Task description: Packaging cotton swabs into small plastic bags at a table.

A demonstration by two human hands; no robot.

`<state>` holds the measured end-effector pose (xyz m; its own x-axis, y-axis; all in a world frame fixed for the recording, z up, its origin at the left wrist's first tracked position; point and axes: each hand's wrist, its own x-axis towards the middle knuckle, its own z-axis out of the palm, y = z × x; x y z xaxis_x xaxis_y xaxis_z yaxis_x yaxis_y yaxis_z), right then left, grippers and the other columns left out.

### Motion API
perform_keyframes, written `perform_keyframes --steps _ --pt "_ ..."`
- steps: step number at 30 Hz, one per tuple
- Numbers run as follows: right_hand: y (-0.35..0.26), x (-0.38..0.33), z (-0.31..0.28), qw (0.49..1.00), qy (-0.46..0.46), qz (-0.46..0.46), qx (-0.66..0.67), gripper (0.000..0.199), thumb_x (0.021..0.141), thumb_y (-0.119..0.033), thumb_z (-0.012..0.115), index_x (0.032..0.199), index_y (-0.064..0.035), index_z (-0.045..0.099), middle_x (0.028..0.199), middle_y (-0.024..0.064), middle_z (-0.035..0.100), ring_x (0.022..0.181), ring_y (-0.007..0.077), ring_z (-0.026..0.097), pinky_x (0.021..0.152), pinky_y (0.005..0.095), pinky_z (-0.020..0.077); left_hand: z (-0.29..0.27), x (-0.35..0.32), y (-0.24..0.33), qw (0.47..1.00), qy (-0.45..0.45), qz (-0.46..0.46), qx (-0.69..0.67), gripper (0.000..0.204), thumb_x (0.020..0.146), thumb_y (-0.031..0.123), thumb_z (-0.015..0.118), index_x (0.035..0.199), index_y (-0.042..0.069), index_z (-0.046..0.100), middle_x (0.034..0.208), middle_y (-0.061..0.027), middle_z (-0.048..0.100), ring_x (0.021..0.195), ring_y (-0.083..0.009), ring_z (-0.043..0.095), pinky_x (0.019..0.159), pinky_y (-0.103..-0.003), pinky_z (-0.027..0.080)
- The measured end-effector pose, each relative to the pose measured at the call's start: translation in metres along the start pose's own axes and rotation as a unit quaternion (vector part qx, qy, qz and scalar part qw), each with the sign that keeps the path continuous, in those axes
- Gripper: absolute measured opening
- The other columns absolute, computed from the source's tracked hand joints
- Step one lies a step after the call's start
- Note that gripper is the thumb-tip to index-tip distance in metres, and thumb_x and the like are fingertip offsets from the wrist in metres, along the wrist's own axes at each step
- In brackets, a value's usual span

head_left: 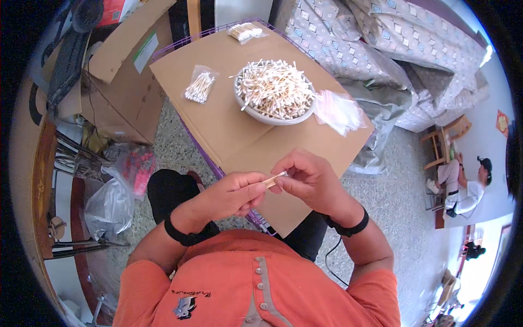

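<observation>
My left hand is closed around a small bunch of cotton swabs, their wooden sticks showing between thumb and fingers. At the white tips, my right hand pinches the same bunch, its fingers partly hiding the ends. Beyond both hands stands a pale round bowl, heaped with loose cotton swabs. A clear bag of swabs lies left of the bowl, and another filled bag is at the far edge. Flat clear plastic bags are stacked right of the bowl.
A cardboard sheet covers a purple wire frame. Large cartons stand at the left, near a clear plastic bag on the floor. Patterned wrapped bundles are piled behind. A seated person is far right.
</observation>
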<state>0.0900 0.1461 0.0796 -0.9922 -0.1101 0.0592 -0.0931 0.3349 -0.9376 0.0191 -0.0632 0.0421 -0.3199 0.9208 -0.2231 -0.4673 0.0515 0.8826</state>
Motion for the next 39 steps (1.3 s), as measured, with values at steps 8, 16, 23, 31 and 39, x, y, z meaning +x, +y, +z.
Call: perform_keyframes --steps 8,16,23,31,39 --pt "0.011 -0.001 0.006 1.000 0.003 -0.005 0.003 0.015 0.085 -0.014 0.071 0.096 -0.0057 0.066 0.078 0.0004 0.058 0.067 0.0071 0.053 0.059 0.0217 0.0434 0.003 0.006 0.001 0.985 0.066 0.046 0.155 0.028 0.102 0.025 0.044 0.106 0.003 0.061 0.070 0.0044 0.047 0.061 -0.0028 0.041 0.053 -0.022 0.037" --pt "0.012 -0.010 0.007 0.999 0.008 0.038 0.031 0.009 0.087 -0.011 0.068 0.093 -0.0049 0.067 0.077 0.0012 0.060 0.066 0.0063 0.054 0.058 0.0226 0.0440 -0.001 0.012 -0.007 0.941 0.073 0.125 0.306 0.024 0.099 0.023 0.048 0.095 0.002 0.060 0.068 0.0012 0.046 0.065 -0.0048 0.041 0.056 -0.027 0.038" --pt "0.021 -0.019 -0.002 0.990 0.049 0.053 0.117 0.006 0.088 -0.006 0.066 0.092 -0.0019 0.066 0.080 0.0000 0.062 0.071 0.0060 0.059 0.061 0.0198 0.0472 -0.025 0.008 0.034 0.936 0.077 0.046 0.341 0.025 0.094 0.021 0.055 0.110 0.002 0.062 0.092 -0.0027 0.063 0.081 -0.0095 0.057 0.073 -0.026 0.048" --pt "0.051 -0.046 -0.014 0.979 0.118 0.087 0.144 0.005 0.090 -0.005 0.064 0.093 -0.0015 0.063 0.078 -0.0002 0.063 0.070 0.0061 0.059 0.063 0.0205 0.0489 -0.209 0.025 0.097 0.690 0.432 0.106 0.570 0.040 0.083 0.029 0.067 0.111 0.000 0.061 0.106 -0.0184 0.064 0.095 -0.0297 0.063 0.081 -0.038 0.050" --pt "0.076 -0.056 -0.009 0.971 0.139 0.076 0.178 0.006 0.090 -0.007 0.063 0.094 -0.0022 0.063 0.078 -0.0007 0.063 0.069 0.0059 0.058 0.063 0.0211 0.0484 -0.259 0.066 0.101 0.717 0.344 -0.010 0.606 0.045 0.072 0.037 0.077 0.093 -0.001 0.066 0.082 -0.0150 0.067 0.074 -0.0277 0.064 0.071 -0.038 0.050"
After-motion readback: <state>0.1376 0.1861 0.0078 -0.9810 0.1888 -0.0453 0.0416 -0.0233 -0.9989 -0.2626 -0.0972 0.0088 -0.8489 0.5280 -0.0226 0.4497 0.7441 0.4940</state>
